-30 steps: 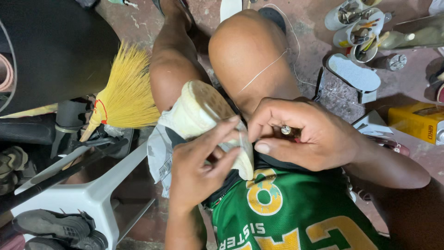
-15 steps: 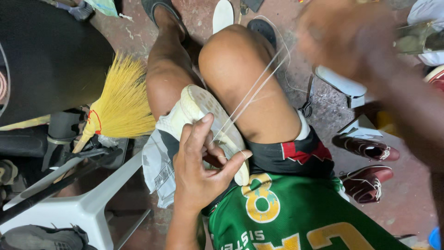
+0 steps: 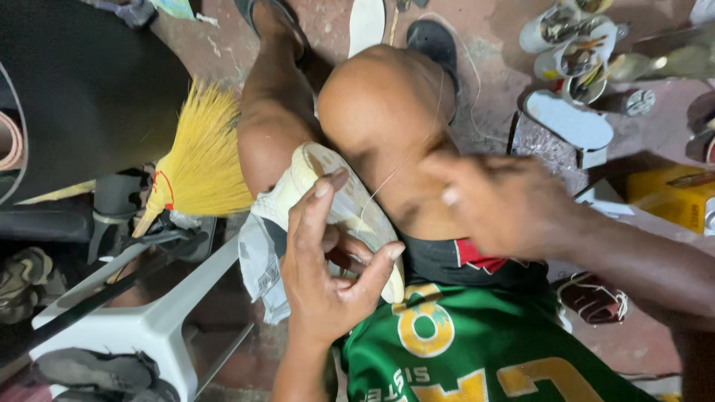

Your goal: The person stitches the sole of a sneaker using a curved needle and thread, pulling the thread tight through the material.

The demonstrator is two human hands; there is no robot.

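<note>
Head view: a cream shoe sole held on the lap, thread drawn up from it.

White cups (image 3: 570, 52) at upper right hold small tools, too cluttered to tell apart. The right hand (image 3: 506, 208), right of centre, is motion-blurred; whether its fingers pinch the thread (image 3: 395, 170) I cannot tell. At centre, the left hand (image 3: 328, 268) clasps the shoe sole (image 3: 350, 212), index finger along its top, thumb under its lower edge; part of the sole is hidden behind them.
</note>
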